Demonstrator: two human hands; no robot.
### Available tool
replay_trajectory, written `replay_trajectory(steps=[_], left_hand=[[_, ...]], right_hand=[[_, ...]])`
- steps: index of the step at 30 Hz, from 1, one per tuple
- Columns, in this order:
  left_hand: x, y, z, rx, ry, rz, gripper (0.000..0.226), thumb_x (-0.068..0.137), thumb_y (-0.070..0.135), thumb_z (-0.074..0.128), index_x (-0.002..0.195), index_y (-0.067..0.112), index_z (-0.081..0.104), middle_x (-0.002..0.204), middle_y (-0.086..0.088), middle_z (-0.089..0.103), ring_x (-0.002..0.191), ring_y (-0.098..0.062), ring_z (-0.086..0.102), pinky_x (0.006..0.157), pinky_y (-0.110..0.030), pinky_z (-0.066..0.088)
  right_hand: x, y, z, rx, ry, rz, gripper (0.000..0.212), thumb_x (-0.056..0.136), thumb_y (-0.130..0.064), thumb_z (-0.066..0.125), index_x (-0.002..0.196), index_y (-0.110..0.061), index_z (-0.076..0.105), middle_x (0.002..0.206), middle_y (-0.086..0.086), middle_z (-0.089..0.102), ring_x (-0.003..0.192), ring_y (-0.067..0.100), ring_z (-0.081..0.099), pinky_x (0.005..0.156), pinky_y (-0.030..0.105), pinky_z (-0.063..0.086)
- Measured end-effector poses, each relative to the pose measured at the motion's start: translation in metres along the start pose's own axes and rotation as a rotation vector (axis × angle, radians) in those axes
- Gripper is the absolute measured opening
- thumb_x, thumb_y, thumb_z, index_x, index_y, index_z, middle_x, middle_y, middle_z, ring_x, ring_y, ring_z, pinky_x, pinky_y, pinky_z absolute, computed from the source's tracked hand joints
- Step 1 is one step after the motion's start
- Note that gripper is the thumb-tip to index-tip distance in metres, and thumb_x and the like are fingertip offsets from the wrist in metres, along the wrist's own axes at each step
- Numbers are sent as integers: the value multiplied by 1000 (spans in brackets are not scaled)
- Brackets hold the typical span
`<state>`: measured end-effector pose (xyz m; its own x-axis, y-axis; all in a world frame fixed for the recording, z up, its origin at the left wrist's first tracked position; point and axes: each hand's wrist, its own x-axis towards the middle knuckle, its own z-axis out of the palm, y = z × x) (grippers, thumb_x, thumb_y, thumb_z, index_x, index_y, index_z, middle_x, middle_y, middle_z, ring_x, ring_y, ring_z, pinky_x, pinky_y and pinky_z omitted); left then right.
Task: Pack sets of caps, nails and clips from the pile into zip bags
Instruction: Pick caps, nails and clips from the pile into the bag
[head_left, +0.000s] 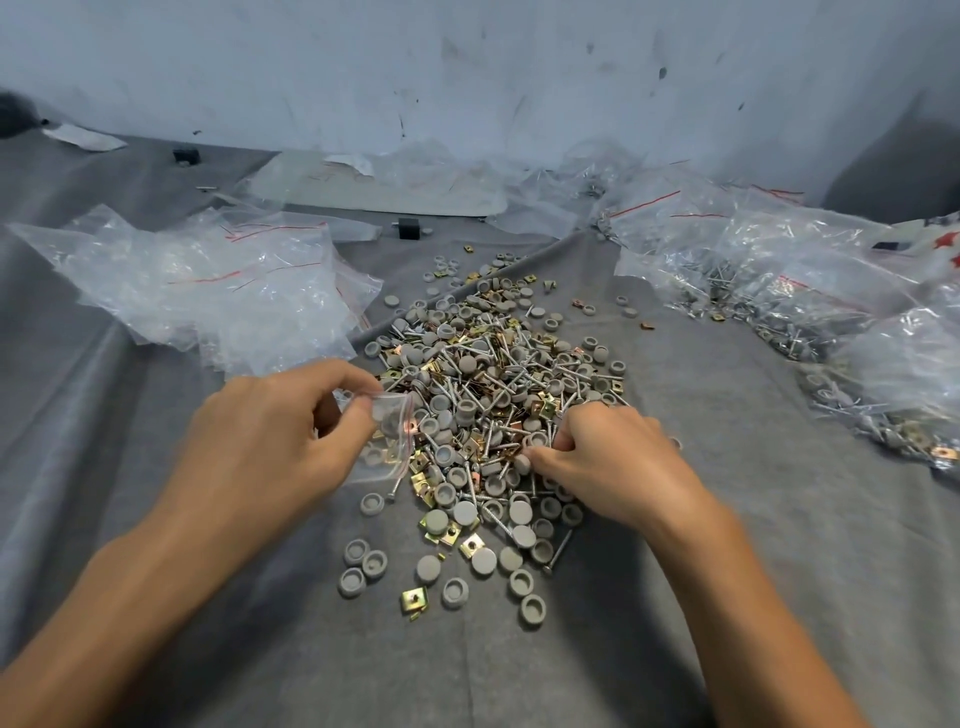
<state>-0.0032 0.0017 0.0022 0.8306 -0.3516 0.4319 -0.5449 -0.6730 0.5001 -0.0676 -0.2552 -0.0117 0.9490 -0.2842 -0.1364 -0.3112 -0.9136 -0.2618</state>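
Underneath, grey cloth (93, 405): spread across whole surface.
filled bags (810, 280): heaped at 2 o'clock, well apart from hands.
empty bags (208, 280): loose heap at 10 o'clock.
pile (498, 374): caps, nails, clips mixed, dead centre.
left hand (270, 431): at pile's 9 o'clock, pinching zip bag (389, 431) by its mouth.
right hand (608, 457): at pile's 5 o'clock, fingertips curled, apparently pinching grey cap (522, 462).
zip bag: contents unclear.
step: probably gathering one set.
next: likely cap carried toward 9 o'clock; calls for bag mouth held open.
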Motion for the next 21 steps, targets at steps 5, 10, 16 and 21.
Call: replay_trajectory(steps=[5, 10, 16, 21], left_hand=[[0, 2, -1, 0, 0, 0, 8, 90, 36, 64, 90, 38, 71, 64, 25, 58, 48, -4, 49, 57, -32, 46], [0, 2, -1, -2, 0, 4, 6, 91, 34, 66, 90, 38, 72, 65, 25, 58, 49, -4, 49, 59, -33, 47], [-1, 1, -1, -16, -25, 6, 8, 91, 32, 65, 91, 37, 72, 63, 24, 57, 51, -8, 51, 56, -28, 38], [0, 0, 2, -76, -74, -18, 9, 90, 38, 62, 93, 39, 70, 60, 23, 58, 55, -2, 52, 58, -29, 36]], right_hand=[[-1, -1, -3, -52, -59, -29, 50, 93, -53, 58, 63, -15, 47, 60, 2, 45, 67, 29, 50, 74, 41, 53], [1, 3, -3, 119, -36, -22, 37, 90, -35, 59, 72, -3, 57, 69, 15, 60, 71, 28, 58, 58, 35, 37], [3, 6, -5, 282, 177, -31, 23, 94, -34, 56, 79, -18, 56, 72, 0, 62, 76, 24, 58, 60, 37, 41], [3, -2, -5, 823, 152, -90, 16, 99, -17, 59, 84, -14, 63, 76, 2, 75, 69, 15, 68, 64, 33, 56]])
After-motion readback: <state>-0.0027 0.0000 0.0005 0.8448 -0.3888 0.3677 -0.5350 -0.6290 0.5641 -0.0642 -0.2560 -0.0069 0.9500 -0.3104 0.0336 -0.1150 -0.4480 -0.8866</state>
